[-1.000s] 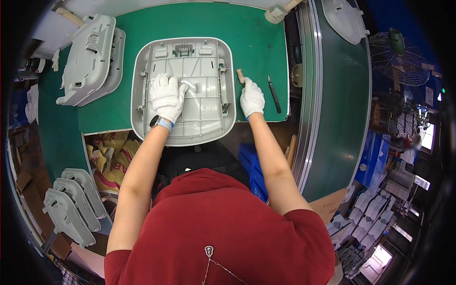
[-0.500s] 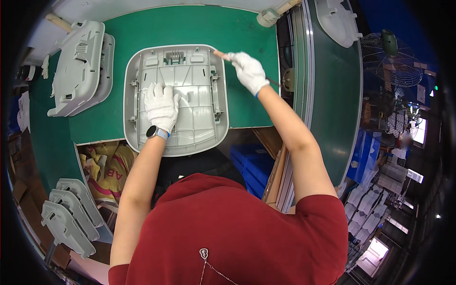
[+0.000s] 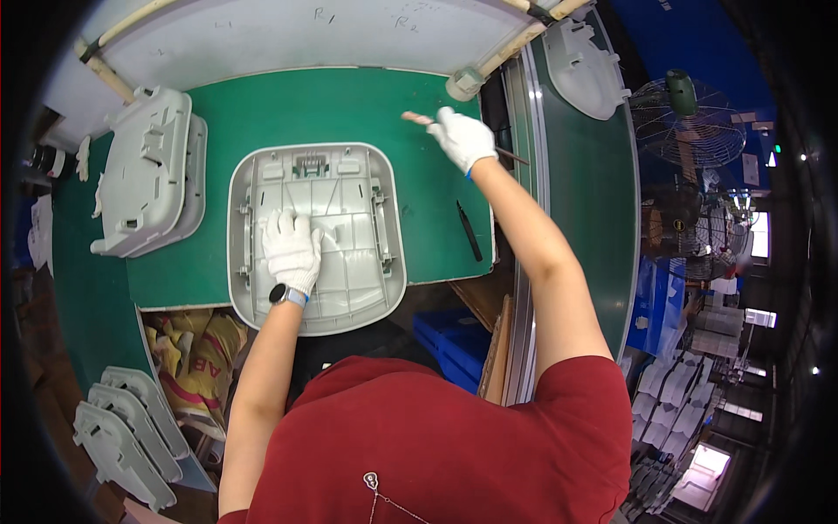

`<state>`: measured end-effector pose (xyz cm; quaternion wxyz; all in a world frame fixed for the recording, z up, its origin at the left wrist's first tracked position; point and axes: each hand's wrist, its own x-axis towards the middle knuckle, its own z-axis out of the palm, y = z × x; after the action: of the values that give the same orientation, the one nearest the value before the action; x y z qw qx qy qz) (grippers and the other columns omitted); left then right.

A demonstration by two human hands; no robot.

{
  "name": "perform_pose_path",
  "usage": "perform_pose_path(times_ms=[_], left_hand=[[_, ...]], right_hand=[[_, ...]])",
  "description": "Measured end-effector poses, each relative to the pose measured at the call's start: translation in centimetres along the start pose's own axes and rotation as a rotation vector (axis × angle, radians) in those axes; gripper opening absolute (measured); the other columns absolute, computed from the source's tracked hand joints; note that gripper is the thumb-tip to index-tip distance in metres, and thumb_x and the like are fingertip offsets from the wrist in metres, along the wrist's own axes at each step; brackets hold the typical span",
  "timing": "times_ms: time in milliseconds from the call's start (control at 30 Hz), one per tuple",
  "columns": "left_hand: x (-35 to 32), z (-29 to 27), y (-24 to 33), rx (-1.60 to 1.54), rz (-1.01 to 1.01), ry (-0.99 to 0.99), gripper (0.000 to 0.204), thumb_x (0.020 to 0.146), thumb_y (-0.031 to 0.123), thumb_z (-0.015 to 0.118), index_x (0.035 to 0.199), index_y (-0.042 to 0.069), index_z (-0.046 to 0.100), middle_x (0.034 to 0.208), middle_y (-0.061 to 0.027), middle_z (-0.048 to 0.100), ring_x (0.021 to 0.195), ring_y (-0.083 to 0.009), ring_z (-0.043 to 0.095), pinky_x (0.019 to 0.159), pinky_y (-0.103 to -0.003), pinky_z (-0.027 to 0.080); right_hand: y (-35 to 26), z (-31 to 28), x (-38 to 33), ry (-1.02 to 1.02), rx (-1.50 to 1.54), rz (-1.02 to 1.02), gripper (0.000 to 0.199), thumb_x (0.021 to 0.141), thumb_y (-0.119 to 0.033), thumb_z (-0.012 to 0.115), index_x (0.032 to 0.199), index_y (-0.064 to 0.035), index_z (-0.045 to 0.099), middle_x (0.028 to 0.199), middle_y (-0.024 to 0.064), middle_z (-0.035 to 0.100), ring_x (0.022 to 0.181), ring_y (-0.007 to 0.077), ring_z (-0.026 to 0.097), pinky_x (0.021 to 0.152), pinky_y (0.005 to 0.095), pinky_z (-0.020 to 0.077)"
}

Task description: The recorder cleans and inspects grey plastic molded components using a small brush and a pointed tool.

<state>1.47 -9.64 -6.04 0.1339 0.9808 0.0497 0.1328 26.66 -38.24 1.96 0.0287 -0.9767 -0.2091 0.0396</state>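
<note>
A light grey plastic panel (image 3: 336,284) with rounded corners lies ribbed side up on the green table. My left hand (image 3: 292,251), in a white knit glove, rests flat on its left-middle part, fingers stretched out. Beyond the panel's far right corner, my right hand (image 3: 463,138) is raised above the table, also gloved and apart from the panel. Its fingers are closed around a thin dark rod (image 3: 517,158), whose end sticks out behind the hand. A skin-coloured tip shows at the front; whether bare fingers or part of the tool, I cannot make out.
A slender black tool (image 3: 470,231) lies right of the panel. Stacked grey panels (image 3: 148,175) stand at left, more (image 3: 122,445) below them. A small translucent cup (image 3: 463,85) sits at the back right. Metal rails (image 3: 534,175) border the right side, a wire fan (image 3: 690,113) beyond.
The view has shifted, so the table and panel appear lower. My right hand is farther from the panel's far right corner, and the black tool shows. My left hand stays on the panel.
</note>
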Motion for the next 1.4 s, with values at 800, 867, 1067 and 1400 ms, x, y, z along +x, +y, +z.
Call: perform_pose_path(times_ms=[800, 867, 1067, 1400], left_hand=[[0.4, -0.6, 0.2, -0.046, -0.044, -0.028, 0.034, 0.081, 0.023, 0.077, 0.111, 0.009, 0.068, 0.119, -0.0158, 0.059, 0.127, -0.0408, 0.052, 0.114, -0.061, 0.035], [0.5, -0.7, 0.4, -0.039, -0.043, -0.027, 0.035, 0.081, 0.024, 0.077, 0.112, 0.009, 0.068, 0.12, -0.0162, 0.059, 0.127, -0.0408, 0.052, 0.114, -0.06, 0.036], [0.5, 0.2, 0.5, -0.04, -0.029, -0.028, 0.035, 0.084, 0.027, 0.075, 0.114, 0.009, 0.069, 0.124, -0.0175, 0.06, 0.129, -0.0415, 0.051, 0.112, -0.059, 0.037], [-0.1, 0.5, 0.3, -0.027, -0.055, -0.039, 0.033, 0.085, 0.029, 0.076, 0.111, 0.01, 0.068, 0.123, -0.0148, 0.061, 0.128, -0.0401, 0.052, 0.111, -0.057, 0.039]], right_hand=[[12.4, -3.0, 9.0, 0.245, -0.402, 0.26, 0.02, 0.096, -0.016, 0.05, 0.1, -0.0069, 0.067, 0.097, 0.0203, 0.074, 0.091, 0.0398, 0.074, 0.079, 0.0503, 0.0572], [13.2, -2.0, 7.5, 0.201, -0.321, 0.298, 0.023, 0.098, -0.015, 0.047, 0.108, -0.0084, 0.066, 0.1, 0.0199, 0.073, 0.098, 0.0415, 0.072, 0.086, 0.0539, 0.0553], [15.3, 1.2, 5.8, 0.378, 0.443, 0.383, 0.034, 0.096, -0.013, 0.055, 0.125, -0.0073, 0.071, 0.118, 0.0204, 0.074, 0.109, 0.0357, 0.071, 0.096, 0.0423, 0.0538], [-0.9, 4.1, -15.2, -0.033, 0.582, -0.257, 0.03, 0.096, -0.004, 0.064, 0.126, -0.0064, 0.069, 0.117, 0.0145, 0.072, 0.108, 0.0313, 0.07, 0.096, 0.0357, 0.0556]])
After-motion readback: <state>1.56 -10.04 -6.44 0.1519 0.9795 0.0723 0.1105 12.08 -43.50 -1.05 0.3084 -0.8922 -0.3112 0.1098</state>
